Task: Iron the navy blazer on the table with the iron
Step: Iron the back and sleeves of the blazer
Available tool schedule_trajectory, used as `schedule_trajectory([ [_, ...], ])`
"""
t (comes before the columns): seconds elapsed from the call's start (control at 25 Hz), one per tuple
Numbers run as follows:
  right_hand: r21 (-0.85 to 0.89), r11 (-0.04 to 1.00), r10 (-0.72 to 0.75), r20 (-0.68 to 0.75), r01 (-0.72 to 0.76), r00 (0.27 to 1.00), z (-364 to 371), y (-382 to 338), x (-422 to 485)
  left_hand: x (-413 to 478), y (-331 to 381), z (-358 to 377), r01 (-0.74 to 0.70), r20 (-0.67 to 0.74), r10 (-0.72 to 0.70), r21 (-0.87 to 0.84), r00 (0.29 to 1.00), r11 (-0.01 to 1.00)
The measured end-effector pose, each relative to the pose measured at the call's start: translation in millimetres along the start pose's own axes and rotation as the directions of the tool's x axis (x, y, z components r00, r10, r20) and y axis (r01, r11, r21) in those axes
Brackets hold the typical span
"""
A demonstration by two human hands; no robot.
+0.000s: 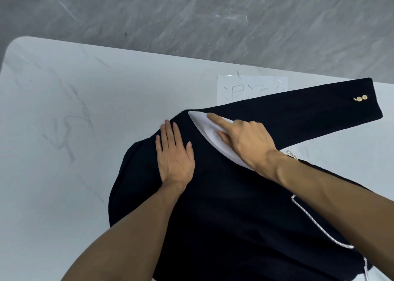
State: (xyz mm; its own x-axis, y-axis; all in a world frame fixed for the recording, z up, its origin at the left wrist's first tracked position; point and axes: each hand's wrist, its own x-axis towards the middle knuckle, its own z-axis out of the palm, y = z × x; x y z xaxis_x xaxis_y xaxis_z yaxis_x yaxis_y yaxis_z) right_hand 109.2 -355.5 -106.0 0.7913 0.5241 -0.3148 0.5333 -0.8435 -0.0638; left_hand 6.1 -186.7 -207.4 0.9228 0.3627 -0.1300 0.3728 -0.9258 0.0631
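The left hand lies flat, fingers straight, on the navy blazer spread on the surface beneath both hands; the right hand, gripping the iron just beside it, should glide away, keeping cloth taut.

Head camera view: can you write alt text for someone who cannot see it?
A person's right hand grips a white iron on a navy blazer spread on a white table, while the left hand presses flat on the cloth beside it. One sleeve with gold buttons stretches right.
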Motion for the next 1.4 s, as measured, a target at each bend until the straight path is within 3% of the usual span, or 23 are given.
schedule_trajectory([
  [0.48,-0.056,0.994,0.093,0.015,-0.092,0.996,-3,33,-7,-3,4,-9,0.016,0.031,-0.016,0.002,0.999,1.0],
  [0.68,-0.055,0.996,0.076,0.002,-0.076,0.997,-3,34,-6,19,58,-16,0.105,-0.008,-0.108,-0.196,0.994,0.975],
  [1.0,-0.012,1.0,-0.008,0.008,0.008,1.0,-5,17,2,23,61,-6,0.139,0.003,-0.145,-0.304,0.989,0.942],
  [1.4,-0.026,0.994,0.102,-0.019,-0.103,0.995,-2,62,-11,24,63,-1,0.176,0.018,-0.175,-0.17,0.984,0.97],
])
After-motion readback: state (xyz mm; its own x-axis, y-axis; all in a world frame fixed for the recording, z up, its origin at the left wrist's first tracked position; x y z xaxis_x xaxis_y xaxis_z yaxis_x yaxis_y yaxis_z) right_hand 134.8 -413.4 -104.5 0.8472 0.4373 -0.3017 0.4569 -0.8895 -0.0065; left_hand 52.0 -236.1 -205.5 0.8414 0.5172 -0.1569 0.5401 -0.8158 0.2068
